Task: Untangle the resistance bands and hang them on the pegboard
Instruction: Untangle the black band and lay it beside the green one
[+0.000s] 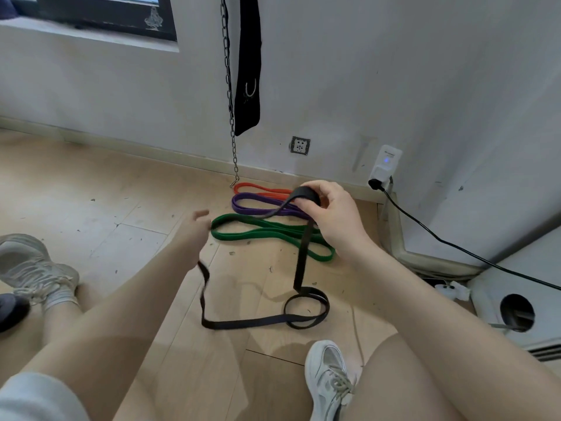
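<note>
My right hand point(335, 218) pinches the top loop of a long black resistance band point(246, 323), lifted above the floor. The band runs down from that hand, coils into a loop on the wooden floor, then rises to my left hand point(194, 230). That hand looks blurred; its fingers seem curled round the band's other end, which comes out beneath it. A green band point(267, 233), a purple band point(258, 205) and an orange band point(261, 189) lie flat in long loops near the wall, behind my hands. No pegboard is in sight.
A metal chain point(230, 95) and a black strap point(249, 65) hang down the wall above the bands. A plugged-in white device point(385, 165) and its black cable point(455, 247) sit at the right. My sneakers point(329, 381) and another pair point(33, 268) rest on the floor.
</note>
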Demonstrator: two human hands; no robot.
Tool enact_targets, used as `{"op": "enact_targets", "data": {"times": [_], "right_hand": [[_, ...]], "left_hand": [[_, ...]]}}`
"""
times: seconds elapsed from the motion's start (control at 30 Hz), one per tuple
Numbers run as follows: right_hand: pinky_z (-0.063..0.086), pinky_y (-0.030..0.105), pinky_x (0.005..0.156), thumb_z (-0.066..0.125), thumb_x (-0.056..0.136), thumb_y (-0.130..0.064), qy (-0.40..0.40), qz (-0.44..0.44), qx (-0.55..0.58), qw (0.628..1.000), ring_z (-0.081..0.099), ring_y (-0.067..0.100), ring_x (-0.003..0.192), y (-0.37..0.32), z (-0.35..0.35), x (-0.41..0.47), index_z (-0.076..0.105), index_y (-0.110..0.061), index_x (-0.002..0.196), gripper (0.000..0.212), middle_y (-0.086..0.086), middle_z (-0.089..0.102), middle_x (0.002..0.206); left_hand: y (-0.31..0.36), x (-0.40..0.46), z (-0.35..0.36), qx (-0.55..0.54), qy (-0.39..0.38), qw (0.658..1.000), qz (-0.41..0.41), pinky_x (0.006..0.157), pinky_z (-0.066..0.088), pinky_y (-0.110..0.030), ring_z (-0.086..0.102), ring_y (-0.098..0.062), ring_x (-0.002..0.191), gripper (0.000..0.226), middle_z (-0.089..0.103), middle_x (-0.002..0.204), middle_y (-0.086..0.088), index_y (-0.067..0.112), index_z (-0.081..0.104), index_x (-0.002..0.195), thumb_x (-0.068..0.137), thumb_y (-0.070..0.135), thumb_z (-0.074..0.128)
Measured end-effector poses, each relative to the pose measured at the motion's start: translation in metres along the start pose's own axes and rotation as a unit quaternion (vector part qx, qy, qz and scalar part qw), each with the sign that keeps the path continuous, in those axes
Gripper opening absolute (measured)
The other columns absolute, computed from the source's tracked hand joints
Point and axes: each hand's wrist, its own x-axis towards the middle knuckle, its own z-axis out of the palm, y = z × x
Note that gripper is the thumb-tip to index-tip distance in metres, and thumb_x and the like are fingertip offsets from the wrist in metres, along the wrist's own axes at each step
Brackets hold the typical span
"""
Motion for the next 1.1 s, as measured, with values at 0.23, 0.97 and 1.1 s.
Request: {"op": "enact_targets", "data": {"times": [0.23,0.97,1.1], "right_hand": [[0.052,0.026,0.081,0.066,0.084,-0.016,-0.086,0.004,0.087,0.992,0.061,0.011,0.092,-0.024,0.003,0.008,0.062,-0.028,0.093,0.015,-0.009,0.063,0.095],[0.050,0.018,0.088,0.052,0.094,-0.025,-0.069,-0.008,0.236,0.969,0.059,0.001,0.106,-0.020,0.015,0.009,0.052,-0.025,0.122,0.028,-0.011,0.060,0.116],[0.044,0.017,0.086,0.060,0.089,-0.025,-0.116,-0.044,0.089,0.988,0.057,0.000,0.104,0.011,0.041,-0.011,0.050,-0.028,0.123,0.036,-0.013,0.063,0.110]], "left_hand": [[0.035,-0.059,0.016,-0.006,-0.215,0.957,0.194,0.098,0.045,-0.028,0.057,-0.010,0.112,0.032,0.062,0.120,0.004,0.021,0.053,0.126,0.100,0.027,0.034],[0.084,-0.090,0.034,-0.058,-0.088,0.933,0.345,0.066,0.056,-0.025,0.067,-0.009,0.068,0.019,0.068,0.073,0.007,0.025,0.065,0.096,0.090,0.009,0.055],[0.098,-0.088,0.031,-0.063,-0.060,0.931,0.354,0.068,0.059,-0.035,0.061,-0.012,0.065,0.015,0.062,0.068,0.006,0.021,0.066,0.095,0.091,0.012,0.055]]}}
